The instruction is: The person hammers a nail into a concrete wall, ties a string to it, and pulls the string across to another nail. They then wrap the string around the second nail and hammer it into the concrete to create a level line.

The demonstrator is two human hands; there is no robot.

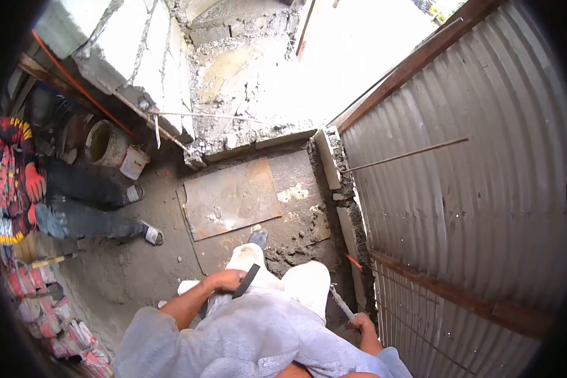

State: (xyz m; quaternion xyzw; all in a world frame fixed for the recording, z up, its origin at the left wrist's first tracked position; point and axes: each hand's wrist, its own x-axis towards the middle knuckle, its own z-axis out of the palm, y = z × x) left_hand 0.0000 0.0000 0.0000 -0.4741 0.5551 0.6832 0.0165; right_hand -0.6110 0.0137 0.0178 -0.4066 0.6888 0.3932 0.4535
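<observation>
My left hand [228,279] is closed in front of my waist on a dark flat bar [246,281], which slants upward past my fingers; its full shape is hidden. Low on the right, beside the block edging, my right hand [360,323] is wrapped around a pale grey stick-like tool [342,303] pointing up and left. What kind of tool it is cannot be made out. Ahead of my feet, a flat stained board [233,198] lies on the muddy floor. Wet mortar [290,254] is heaped in lumps near my right leg.
A co-worker with gloves [51,220] stands at left beside a bucket [101,143] and a white container [134,162]. Bags [44,315] are stacked lower left. Corrugated metal sheeting [460,189] walls the right, with a rod [409,154] sticking out. Low blocks [326,160] edge the floor.
</observation>
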